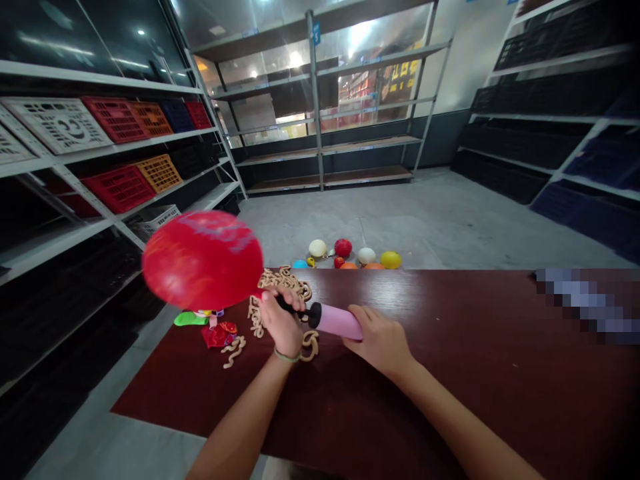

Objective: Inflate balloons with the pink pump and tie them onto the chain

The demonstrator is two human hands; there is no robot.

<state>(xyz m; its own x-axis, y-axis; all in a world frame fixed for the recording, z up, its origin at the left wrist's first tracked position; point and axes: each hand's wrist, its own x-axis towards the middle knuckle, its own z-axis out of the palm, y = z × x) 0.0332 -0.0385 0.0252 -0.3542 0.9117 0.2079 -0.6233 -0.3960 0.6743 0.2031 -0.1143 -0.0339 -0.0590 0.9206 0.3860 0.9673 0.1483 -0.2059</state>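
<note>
Hiding the red balloon's (203, 260) mouth, the left hand (283, 327) grips the pump (339, 321).

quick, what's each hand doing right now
Left hand: closed where the balloon meets the pump.
Right hand: closed, holding the pump.

Balloon (203, 260): I see it red, rounded and swollen with air, with paler purplish markings across its top and a slight blur.
Balloon's place: left of centre in my frame, longer sideways than tall, its narrow neck (258, 293) pointing right and slightly down.
Pump (340, 322): I make out a pink barrel near the frame's centre, tilted down to the right, with a black collar (314, 315) at its left end.
Join: covered from my view.
</note>
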